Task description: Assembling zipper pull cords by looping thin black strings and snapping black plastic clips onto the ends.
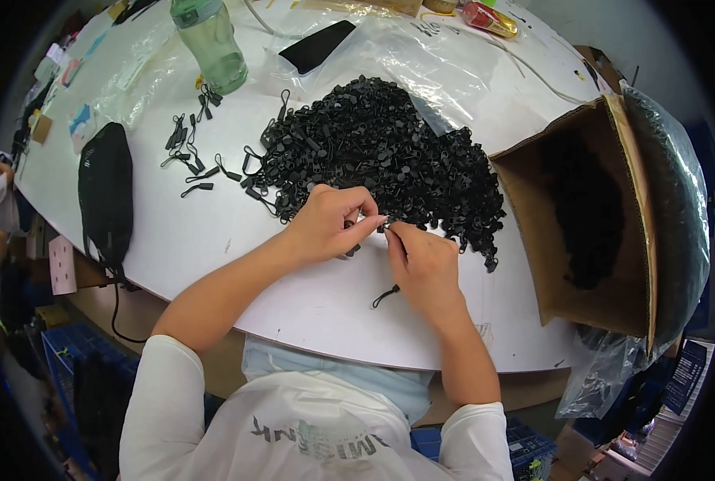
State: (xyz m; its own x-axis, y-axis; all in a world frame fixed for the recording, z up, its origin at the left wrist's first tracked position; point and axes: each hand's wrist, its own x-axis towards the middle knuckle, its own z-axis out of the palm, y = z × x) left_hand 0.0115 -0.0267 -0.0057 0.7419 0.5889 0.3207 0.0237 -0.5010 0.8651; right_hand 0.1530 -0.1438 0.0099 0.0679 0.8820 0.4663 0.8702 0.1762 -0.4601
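My left hand [333, 224] and my right hand [425, 260] meet fingertip to fingertip at the near edge of a big heap of small black zipper sliders [373, 152]. Both are closed in a pinch on a small black zipper slider [384, 228], mostly hidden by the fingers. Dark bits also show under my left palm, too covered to make out. On the table below my right hand lies one black cord zipper pull [385, 297]. More loose black cord zipper pulls [191, 148] are scattered left of the heap.
An open cardboard box [533, 200] with dark contents and a plastic liner lies tipped at the right. A green bottle [213, 48], a clear plastic bag [405, 56] and a black phone-like slab [317, 46] are at the back. A black pouch [106, 196] lies at the left.
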